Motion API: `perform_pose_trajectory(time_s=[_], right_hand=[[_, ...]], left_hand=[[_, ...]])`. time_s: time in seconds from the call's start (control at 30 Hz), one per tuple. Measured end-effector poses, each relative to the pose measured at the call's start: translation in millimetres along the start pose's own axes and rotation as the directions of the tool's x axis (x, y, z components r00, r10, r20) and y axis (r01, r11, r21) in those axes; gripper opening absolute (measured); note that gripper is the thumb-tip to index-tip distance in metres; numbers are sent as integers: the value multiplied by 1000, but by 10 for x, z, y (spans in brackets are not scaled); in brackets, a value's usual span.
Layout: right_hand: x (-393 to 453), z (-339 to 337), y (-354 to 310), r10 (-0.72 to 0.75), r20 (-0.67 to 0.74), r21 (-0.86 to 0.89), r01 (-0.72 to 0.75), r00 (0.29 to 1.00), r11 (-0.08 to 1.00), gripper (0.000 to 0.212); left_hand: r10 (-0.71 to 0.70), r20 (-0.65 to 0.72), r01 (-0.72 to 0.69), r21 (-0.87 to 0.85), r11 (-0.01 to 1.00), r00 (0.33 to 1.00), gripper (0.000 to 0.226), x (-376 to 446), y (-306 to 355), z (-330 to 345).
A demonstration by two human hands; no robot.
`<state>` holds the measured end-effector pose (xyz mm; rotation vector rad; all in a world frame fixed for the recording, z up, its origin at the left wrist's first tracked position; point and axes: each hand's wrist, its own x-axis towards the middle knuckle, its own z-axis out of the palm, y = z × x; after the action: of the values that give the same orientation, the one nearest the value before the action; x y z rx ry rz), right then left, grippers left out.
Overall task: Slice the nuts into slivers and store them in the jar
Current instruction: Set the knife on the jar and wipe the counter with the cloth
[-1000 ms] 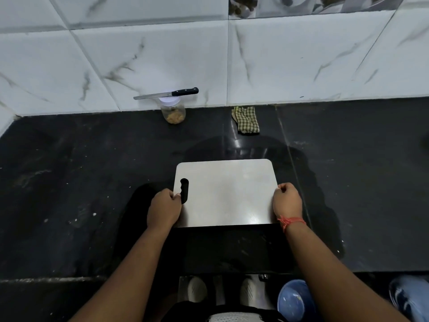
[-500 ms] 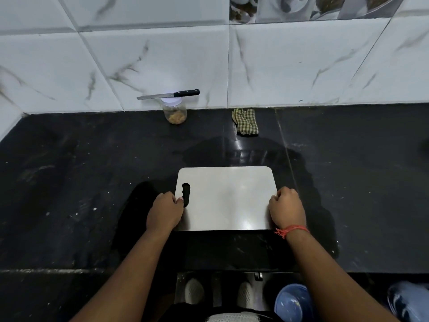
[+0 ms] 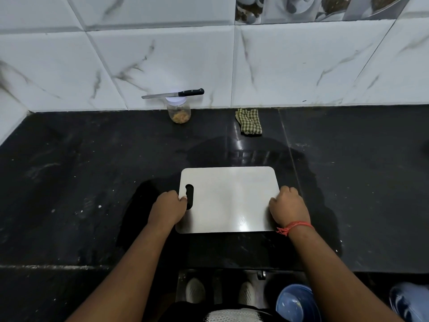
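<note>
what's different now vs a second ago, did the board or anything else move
Little changed. Both hands keep their grip on the cutting board, left hand at the handle-slot end, right hand at the other; the board shows no clear shift on the counter. The knife still lies across the jar lid, and the checked cloth stayed put.

Black stone counter (image 3: 81,182) w/ pale specks, glossy, reflects light near centre. White marble-look wall tiles (image 3: 162,61) behind, grey veins; printed decor tile (image 3: 301,6) at top. Blue bucket (image 3: 294,303) on floor below.
</note>
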<state>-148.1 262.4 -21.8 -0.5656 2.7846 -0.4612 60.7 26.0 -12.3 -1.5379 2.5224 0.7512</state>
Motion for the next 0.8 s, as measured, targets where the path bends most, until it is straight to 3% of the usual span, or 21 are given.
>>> perform_pose_trajectory(time_s=[0.33, 0.53, 0.8], right_hand=[[16, -29, -60, 0, 19, -93, 2, 1000, 996, 29], [-6, -37, -173, -39, -80, -182, 24, 996, 983, 31], [90, 33, -441, -172, -48, -176, 161, 984, 971, 38]], left_hand=[[-18, 54, 18, -3, 1000, 998, 35, 23, 73, -70], [26, -18, -24, 122, 992, 1000, 32, 64, 99, -100], [107, -94, -103, 43, 994, 990, 28, 170, 163, -120]])
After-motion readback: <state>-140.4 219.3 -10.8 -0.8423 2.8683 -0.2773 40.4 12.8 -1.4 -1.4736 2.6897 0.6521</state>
